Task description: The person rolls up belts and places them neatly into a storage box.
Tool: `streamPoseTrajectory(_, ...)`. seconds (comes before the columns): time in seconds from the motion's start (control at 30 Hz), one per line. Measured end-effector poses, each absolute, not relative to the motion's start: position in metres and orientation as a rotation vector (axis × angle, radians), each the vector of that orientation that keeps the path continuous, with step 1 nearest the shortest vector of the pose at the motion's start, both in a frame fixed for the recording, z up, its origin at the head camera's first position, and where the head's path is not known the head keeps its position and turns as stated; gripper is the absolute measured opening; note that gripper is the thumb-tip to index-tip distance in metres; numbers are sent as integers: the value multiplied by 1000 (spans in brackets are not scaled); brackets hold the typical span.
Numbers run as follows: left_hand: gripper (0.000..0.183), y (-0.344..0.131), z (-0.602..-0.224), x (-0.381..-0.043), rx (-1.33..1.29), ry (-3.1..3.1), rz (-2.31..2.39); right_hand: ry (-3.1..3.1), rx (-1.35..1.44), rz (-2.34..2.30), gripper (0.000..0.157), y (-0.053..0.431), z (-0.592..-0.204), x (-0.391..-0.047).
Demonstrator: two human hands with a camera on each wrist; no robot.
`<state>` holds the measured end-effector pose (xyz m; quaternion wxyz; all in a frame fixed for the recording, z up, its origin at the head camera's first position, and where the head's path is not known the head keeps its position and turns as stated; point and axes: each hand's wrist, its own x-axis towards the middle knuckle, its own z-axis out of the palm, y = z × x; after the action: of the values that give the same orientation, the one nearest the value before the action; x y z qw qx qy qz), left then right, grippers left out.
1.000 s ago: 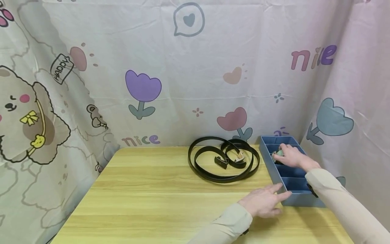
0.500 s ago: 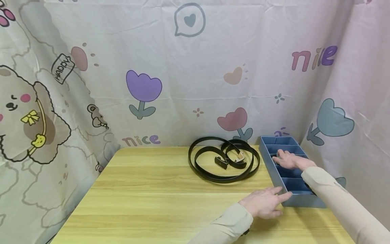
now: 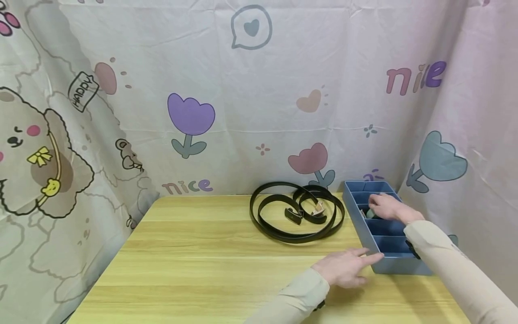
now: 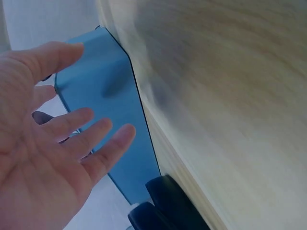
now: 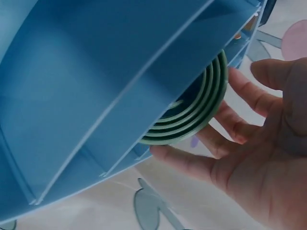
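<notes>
A green belt [image 5: 211,100], rolled into a coil, sits in a middle compartment of the blue divided box [image 3: 402,266]. My right hand [image 3: 389,208] is over that compartment. In the right wrist view its spread fingers touch the coil's outer edge, while the thumb stands apart from it. Only a sliver of the coil shows in the head view, the rest hidden by the hand. My left hand [image 3: 344,268] is at the box's near left corner with fingers spread, the index fingertip at the rim. Whether it touches cannot be told.
Two black belts [image 3: 297,238] lie loosely looped on the wooden table [image 3: 194,265], left of the box. One has a dark buckle [image 3: 293,216], the other a shiny buckle [image 3: 319,209]. A printed curtain [image 3: 243,90] hangs behind the table and along both sides.
The right hand has lowered the green belt into the compartment, then loosened its fingers and shifted slightly back from it. The left hand has drawn a little to the left.
</notes>
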<state>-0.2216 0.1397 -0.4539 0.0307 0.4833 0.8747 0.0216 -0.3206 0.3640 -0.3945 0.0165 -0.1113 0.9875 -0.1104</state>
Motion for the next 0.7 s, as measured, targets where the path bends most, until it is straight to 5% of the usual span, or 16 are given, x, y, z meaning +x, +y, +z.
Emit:
streamPoseTrajectory(0.4,54,84,-450,-254,1487,2825,142,3098,-527,-249,10,304,-386,-316)
streamPoseTrajectory(0.7,19,37,-451,-278,1220,2999,396,3065,-642,-360,30,266,-399,-326)
